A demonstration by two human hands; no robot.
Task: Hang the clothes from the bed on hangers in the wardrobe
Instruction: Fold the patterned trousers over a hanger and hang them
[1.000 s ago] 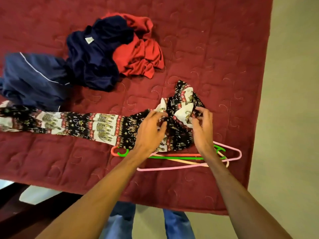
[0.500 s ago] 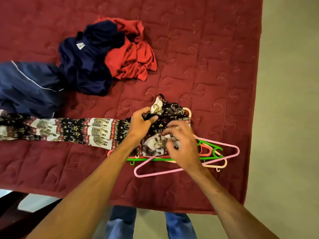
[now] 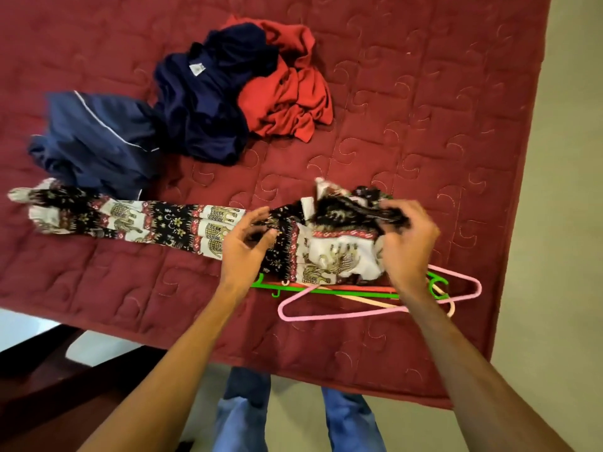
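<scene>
Nothing looks hung yet: our left hand (image 3: 243,246) and right hand (image 3: 408,246) both grip the patterned trousers (image 3: 182,223) over the hangers (image 3: 326,290); three other garments (image 3: 202,102) wait on the bed (image 3: 424,125)

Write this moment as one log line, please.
step: handling elephant-print garment | left hand: grip on its middle | right hand: grip on gathered end | hangers: on bed, partly under garment

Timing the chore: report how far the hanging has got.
Done: nothing hung; the hangers lie on the bed. In hand: left hand and right hand grip the bunched end of the elephant-print trousers, over the hangers. Left: the red garment, navy shirt and blue garment, heaped; no wardrobe in view.
</scene>
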